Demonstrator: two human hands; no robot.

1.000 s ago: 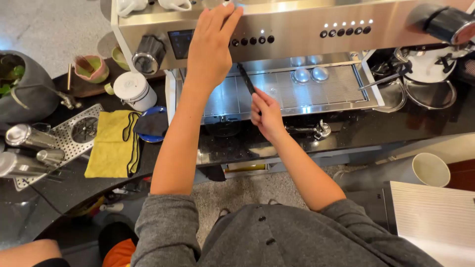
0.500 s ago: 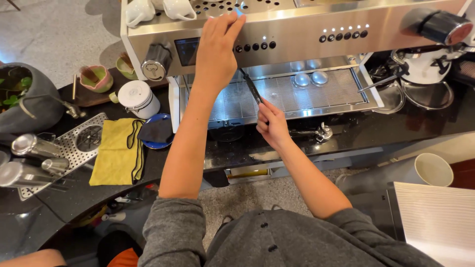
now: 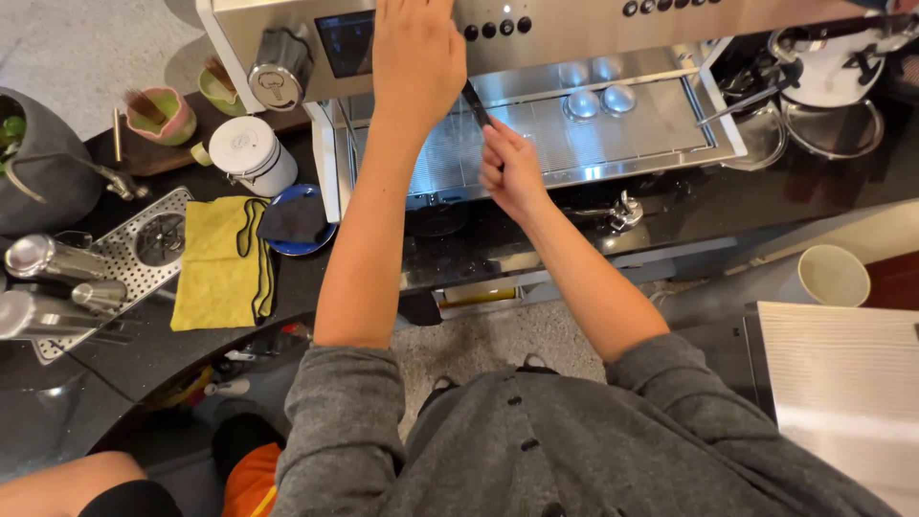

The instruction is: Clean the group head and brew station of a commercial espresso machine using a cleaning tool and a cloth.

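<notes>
You look down on dark glossy counter (image 3: 766, 191), curved along left edge. Speckled grey floor (image 3: 86, 48) beyond it at top left, same floor below at your feet. Pale ribbed surface (image 3: 842, 383) at right. Light soft, even.
</notes>
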